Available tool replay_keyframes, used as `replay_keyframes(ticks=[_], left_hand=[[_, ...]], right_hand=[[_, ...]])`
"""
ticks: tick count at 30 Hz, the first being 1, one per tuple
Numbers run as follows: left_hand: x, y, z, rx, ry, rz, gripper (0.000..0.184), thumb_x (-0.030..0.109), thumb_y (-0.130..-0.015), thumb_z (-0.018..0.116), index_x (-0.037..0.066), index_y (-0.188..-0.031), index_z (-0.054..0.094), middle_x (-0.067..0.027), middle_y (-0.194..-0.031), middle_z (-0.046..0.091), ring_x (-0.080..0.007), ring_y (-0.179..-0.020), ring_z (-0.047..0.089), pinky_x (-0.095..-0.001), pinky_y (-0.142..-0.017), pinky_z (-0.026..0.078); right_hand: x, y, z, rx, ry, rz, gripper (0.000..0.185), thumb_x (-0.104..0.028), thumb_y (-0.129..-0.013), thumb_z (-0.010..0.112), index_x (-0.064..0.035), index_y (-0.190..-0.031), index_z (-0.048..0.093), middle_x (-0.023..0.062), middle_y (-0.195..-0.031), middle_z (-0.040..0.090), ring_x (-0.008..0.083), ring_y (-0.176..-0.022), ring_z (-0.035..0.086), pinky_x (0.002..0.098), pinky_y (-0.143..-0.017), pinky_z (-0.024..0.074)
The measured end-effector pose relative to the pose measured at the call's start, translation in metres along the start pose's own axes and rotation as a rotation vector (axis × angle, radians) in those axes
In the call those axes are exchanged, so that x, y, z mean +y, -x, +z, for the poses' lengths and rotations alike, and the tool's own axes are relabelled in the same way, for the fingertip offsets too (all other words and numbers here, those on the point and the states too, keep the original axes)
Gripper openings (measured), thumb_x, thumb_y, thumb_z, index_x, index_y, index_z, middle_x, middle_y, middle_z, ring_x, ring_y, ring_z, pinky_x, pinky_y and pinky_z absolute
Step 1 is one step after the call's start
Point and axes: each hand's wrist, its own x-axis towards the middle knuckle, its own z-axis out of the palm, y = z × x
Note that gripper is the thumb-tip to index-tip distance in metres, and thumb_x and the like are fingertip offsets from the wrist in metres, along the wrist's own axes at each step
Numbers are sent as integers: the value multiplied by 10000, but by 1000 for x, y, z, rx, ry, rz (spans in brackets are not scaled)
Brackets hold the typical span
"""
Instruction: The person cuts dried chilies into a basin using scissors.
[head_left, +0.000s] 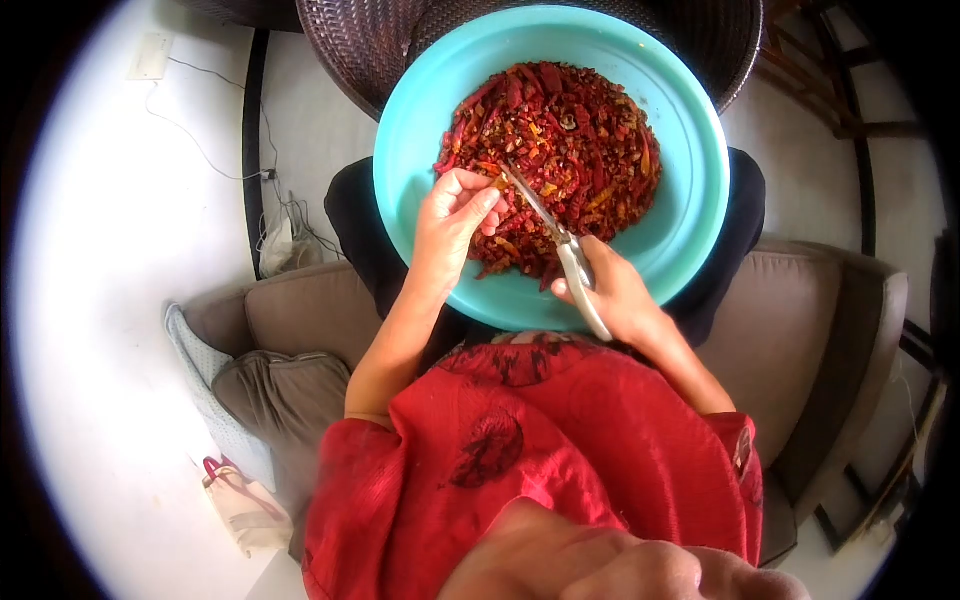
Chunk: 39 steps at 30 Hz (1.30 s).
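Observation:
A large turquoise basin (690, 130) holds a heap of dried red chili pieces (560, 130), some long, some cut small. Over its left side, my left hand (460, 215) pinches a small orange-red dried chili (500, 182) between thumb and fingers. My right hand (610, 290) is wrapped round the pale handles of a pair of scissors (574, 268). The blades point up and left above the heap, their tips at the chili in my left hand. Whether the blades are parted cannot be made out.
Behind the basin stands a dark woven wicker seat (360, 45). The basin rests over my dark-trousered legs on a beige sofa (800, 300). A brown cushion (280, 390) and a cloth bag (245, 505) lie at left. Cables (285, 205) run along the wall side.

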Motion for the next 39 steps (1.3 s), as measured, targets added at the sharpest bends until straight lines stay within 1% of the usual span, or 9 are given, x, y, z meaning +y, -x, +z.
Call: replay_keyframes(ticks=[8, 11, 16, 23, 25, 29, 34, 37, 39], left_hand=[[-8, -2, 9, -68, -26, 23, 90, 90, -945, 639, 27, -986, 589, -40, -837, 645, -76, -700, 578, -215, -613, 469], [-9, -2, 8, -59, -51, 15, 87, 85, -948, 632, 26, -991, 585, -44, -836, 648, -76, -696, 579, -216, -615, 470], [-13, -4, 1, -41, -46, 16, 82, 80, -956, 616, 21, -991, 571, -66, -837, 657, -86, -690, 586, -227, -622, 478], [-12, -5, 2, -27, -47, -8, 86, 85, -963, 605, 17, -1001, 570, -75, -853, 659, -94, -696, 589, -230, -634, 483], [-12, -5, 0, -25, -11, -11, 94, 93, -968, 597, 16, -1015, 573, -78, -865, 660, -94, -709, 591, -232, -646, 486], [-12, -5, 1, -37, -35, -8, 93, 98, -965, 590, 50, -1044, 573, -48, -890, 656, -97, -731, 580, -225, -671, 478], [-11, -4, 7, -42, 13, 1, 91, 108, -974, 598, 25, -1011, 585, -56, -871, 661, -89, -717, 589, -227, -652, 490], [-11, -3, 9, -77, -23, 21, 81, 102, -971, 603, 29, -1001, 588, -47, -863, 660, -82, -715, 589, -220, -642, 486], [-13, -5, 7, -71, -29, 18, 76, 98, -968, 606, 30, -997, 588, -44, -860, 660, -80, -714, 589, -218, -641, 485]], right_hand=[[1, -6, 6, 21, 23, -22, 638, -573, -794, 701, 12, -1001, 556, 228, -941, 620, 389, -888, 627, 458, -780, 474], [-1, -7, 3, 14, 12, -8, 574, -514, -811, 718, 17, -977, 576, 234, -893, 633, 391, -844, 641, 454, -748, 486], [-6, -4, -1, -48, -123, 49, 439, -389, -841, 741, 30, -901, 623, 209, -738, 638, 323, -684, 649, 412, -665, 495], [4, -5, 5, -40, -182, 25, 429, -387, -851, 736, 27, -912, 638, 186, -715, 629, 272, -638, 623, 390, -644, 488], [4, -4, 5, -97, -327, 91, 422, -378, -856, 735, 30, -907, 642, 173, -707, 631, 250, -625, 614, 382, -631, 484], [10, -6, 9, -15, -229, 23, 495, -443, -842, 725, 29, -947, 622, 186, -784, 637, 287, -708, 628, 401, -677, 485], [8, -6, 10, 55, 13, -78, 657, -590, -789, 692, 14, -1014, 565, 233, -939, 596, 390, -923, 609, 460, -815, 469], [9, -8, 15, 140, 58, -147, 539, -469, -795, 731, 4, -976, 547, 177, -853, 584, 332, -796, 591, 425, -721, 458], [2, -9, 11, 98, 55, -85, 558, -486, -800, 729, 16, -979, 563, 205, -873, 605, 357, -820, 614, 442, -741, 474]])
